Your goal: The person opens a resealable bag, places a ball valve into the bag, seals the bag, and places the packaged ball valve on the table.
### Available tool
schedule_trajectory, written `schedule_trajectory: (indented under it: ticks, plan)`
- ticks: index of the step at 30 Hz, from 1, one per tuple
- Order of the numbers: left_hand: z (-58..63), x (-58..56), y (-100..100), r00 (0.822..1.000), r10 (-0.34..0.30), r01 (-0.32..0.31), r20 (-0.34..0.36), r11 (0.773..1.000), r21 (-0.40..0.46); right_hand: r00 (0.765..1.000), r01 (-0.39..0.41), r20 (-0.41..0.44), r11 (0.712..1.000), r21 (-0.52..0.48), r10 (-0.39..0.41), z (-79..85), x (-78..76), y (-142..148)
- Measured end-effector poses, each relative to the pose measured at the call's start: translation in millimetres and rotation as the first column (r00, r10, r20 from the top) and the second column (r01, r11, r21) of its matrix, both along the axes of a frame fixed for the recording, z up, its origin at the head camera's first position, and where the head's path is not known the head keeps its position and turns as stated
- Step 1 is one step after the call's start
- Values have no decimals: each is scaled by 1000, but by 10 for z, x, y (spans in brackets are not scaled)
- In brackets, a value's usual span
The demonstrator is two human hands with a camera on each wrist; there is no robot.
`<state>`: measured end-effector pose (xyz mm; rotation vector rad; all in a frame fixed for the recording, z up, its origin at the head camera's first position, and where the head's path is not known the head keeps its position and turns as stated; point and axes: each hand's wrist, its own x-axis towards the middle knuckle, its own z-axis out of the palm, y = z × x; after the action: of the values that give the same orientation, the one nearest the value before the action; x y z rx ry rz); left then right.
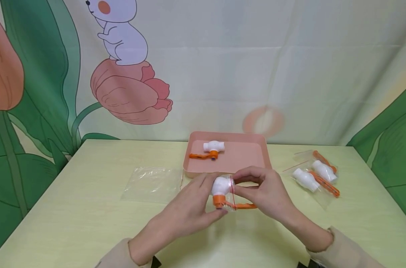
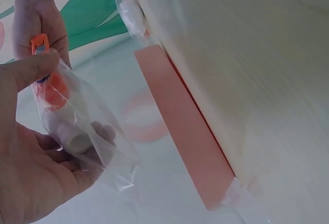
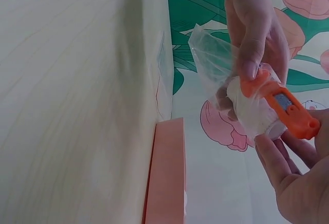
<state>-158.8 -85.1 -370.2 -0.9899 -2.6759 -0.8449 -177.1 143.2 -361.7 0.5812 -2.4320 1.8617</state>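
Just in front of the tray, both hands hold a white plastic ball valve [image 1: 220, 185] with an orange lever handle [image 3: 288, 112]. A clear zip bag [image 2: 114, 131] with a red seal line surrounds its body, and the handle sticks out through the bag's mouth. My left hand [image 1: 189, 208] grips the valve through the bag, thumb on the orange hub in the right wrist view. At the valve's right end, my right hand [image 1: 270, 191] pinches with thumb and fingers close to the seal line. Its palm lies beside the handle's tip.
Behind the hands stands a pink tray [image 1: 243, 156] with an unbagged ball valve [image 1: 213, 146] in it. A flattened clear bag [image 1: 152, 184] lies to the left. Two bagged valves [image 1: 306, 180] lie on the right of the table [image 1: 72, 208]. A printed curtain hangs behind.
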Motion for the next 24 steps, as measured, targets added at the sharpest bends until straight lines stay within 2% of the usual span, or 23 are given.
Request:
schedule_trajectory:
  ticks: [5,9,13,18,24]
  plan:
    - [10,12,21,999,48,-48,9,999,2,997,-68,-44,997,-43,67,-34,2,14]
    - [19,14,34,998,61,-61,11,998,6,989,-126,-88,988,-86,119,-39,2,12]
    - [13,12,48,998,59,-59,-7,998,10,985,-136,-122,985,-102,123,-28,14,-20]
    - [9,11,65,998,64,-63,-24,998,27,987,-130,-113,984,-118,117,0,42,-65]
    - [17,1,73,996,93,-93,-10,995,38,980,-148,-143,987,-57,139,25,66,-55]
